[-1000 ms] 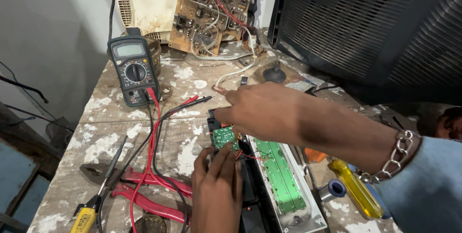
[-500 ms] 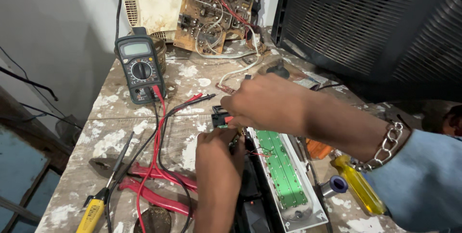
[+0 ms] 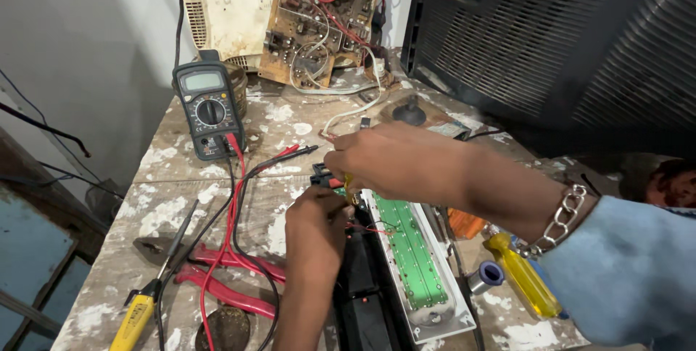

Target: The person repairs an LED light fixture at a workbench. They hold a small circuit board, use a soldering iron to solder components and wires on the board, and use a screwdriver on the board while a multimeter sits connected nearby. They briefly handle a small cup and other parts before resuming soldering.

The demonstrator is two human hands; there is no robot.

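Both hands shifted up-left; left hand (image 3: 313, 222) curled, right hand (image 3: 384, 159) pinching small black part (image 3: 320, 173) beside green board (image 3: 413, 249).

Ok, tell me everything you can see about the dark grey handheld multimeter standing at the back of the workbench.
The dark grey handheld multimeter has a pale rectangular screen at its top, a round black dial in the middle and sockets along its lower edge. Its plastic case looks worn. It stands propped, tilted back, on the paint-flecked wooden workbench, near the back left. A red lead and a black lead are plugged into its sockets and trail forward. Neither hand touches it.
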